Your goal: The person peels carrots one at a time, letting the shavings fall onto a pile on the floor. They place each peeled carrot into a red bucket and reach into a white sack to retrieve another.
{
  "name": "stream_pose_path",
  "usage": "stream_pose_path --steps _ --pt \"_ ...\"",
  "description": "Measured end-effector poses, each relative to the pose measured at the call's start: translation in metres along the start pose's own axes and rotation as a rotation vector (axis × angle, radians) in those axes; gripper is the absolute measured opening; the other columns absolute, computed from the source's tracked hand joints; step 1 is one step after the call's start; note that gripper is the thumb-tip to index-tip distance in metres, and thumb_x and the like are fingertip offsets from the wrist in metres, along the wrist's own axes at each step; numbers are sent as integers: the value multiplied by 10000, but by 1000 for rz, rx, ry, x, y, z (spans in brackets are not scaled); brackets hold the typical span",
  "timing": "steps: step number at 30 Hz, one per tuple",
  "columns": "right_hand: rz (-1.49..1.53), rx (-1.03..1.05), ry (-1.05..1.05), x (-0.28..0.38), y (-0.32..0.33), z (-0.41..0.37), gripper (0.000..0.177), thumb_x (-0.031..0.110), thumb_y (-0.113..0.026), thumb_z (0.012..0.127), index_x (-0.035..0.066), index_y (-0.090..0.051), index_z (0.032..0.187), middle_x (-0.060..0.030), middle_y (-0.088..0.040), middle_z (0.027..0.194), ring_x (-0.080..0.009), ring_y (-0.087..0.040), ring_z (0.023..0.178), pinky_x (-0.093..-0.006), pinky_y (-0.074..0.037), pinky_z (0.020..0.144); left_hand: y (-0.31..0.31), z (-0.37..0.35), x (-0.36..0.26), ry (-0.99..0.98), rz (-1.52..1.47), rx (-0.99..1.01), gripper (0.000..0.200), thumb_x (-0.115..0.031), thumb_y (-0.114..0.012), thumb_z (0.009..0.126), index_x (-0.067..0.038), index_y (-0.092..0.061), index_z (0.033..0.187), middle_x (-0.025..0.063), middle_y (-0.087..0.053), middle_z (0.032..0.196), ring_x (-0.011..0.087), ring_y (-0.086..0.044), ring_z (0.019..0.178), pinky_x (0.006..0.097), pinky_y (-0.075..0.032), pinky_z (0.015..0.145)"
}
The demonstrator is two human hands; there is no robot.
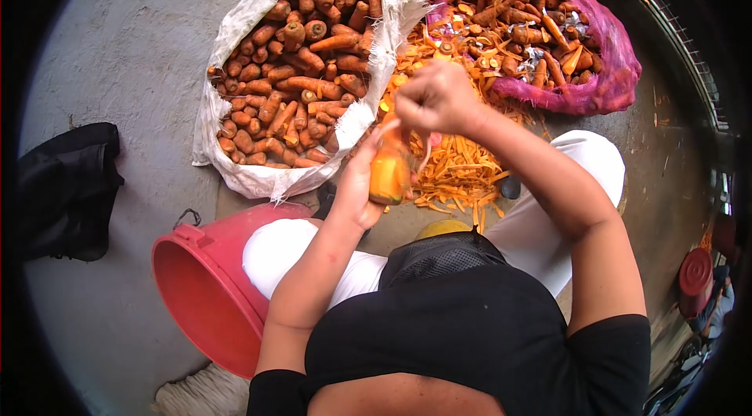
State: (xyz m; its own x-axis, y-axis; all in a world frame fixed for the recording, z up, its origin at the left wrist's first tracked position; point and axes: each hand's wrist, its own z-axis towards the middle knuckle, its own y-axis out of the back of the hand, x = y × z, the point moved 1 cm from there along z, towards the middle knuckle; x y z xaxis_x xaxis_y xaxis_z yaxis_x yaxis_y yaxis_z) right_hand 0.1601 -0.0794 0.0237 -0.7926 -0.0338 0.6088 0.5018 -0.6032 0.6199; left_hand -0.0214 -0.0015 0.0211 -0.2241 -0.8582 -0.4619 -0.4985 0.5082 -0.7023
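Note:
My left hand (pixel 359 190) is wrapped round a thick carrot (pixel 388 178) in front of my lap. Bright orange flesh shows on its near part, where the skin is off. Closed just above the carrot's far end is my right hand (pixel 439 96), smeared a little by motion. A thin pale and pinkish thing shows below that fist, too blurred to name. Under both hands lies a heap of orange carrot peelings (pixel 458 169) on the ground.
A white sack (pixel 235 32) full of unpeeled carrots (pixel 294 79) lies open ahead. To its right is a pink mesh sack (pixel 619 71) with carrots and scraps. A red bucket (pixel 215 259) lies tipped by my left leg; black cloth (pixel 70 189) is far left.

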Motion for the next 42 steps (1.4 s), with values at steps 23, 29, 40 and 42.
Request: stream_pose_path --steps 23,29,40,42 --pt "199 -36 -364 -16 0 13 340 269 -539 861 111 -645 580 11 -588 486 -82 -541 414 -270 -411 414 11 -4 -11 -76 -90 -129 488 -467 -469 959 -48 -536 1201 134 -633 954 248 -647 781 392 -568 624" --pt "108 -38 102 29 -5 4 271 197 -625 712 119 -494 489 -60 -439 475 -258 -459 450 -375 -340 488 2 3 -6 -24 -184 -109 426 -408 -410 990 -93 -488 1265 84 -610 1107 213 -619 1007 400 -519 888" --pt "48 12 141 24 0 -4 227 225 -627 706 152 -537 510 -49 -454 473 -249 -490 464 -360 -376 501 -10 3 1 22 -187 -166 372 -400 -412 982 -96 -548 1147 80 -634 985 232 -642 824 386 -545 640" --pt "-37 -25 66 3 5 0 214 228 -625 712 149 -561 524 -55 -474 481 -249 -501 469 -360 -390 507 -7 -3 -3 23 -90 -84 378 -407 -408 982 -100 -538 1159 103 -627 977 240 -641 815 381 -541 586"
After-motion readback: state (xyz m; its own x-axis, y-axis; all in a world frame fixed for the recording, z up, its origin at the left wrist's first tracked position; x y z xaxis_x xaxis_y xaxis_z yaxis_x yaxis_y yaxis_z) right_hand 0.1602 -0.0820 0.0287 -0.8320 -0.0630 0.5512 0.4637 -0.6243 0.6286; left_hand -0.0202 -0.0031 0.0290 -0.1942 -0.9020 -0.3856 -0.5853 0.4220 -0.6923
